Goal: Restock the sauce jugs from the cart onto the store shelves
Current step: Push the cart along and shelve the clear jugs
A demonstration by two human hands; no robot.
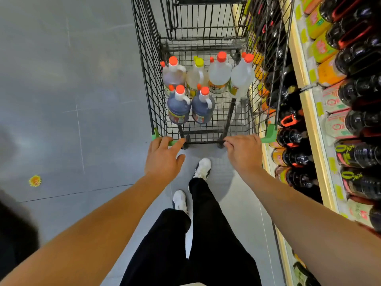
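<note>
Ahead, jugs (pixel 203 87) beyond handle-gripping fingers (pixel 228 143)

right hand (pixel 243 150) grips cart handle (pixel 203 142); left hand (pixel 164 156) rests on it, fingers loose; six jugs (pixel 208 87) in cart (pixel 148 65); stocked shelves (pixel 309 100) right

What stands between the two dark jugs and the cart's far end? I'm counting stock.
In the head view, four pale jugs stand in a row between the dark jugs and the cart's far end.
</note>
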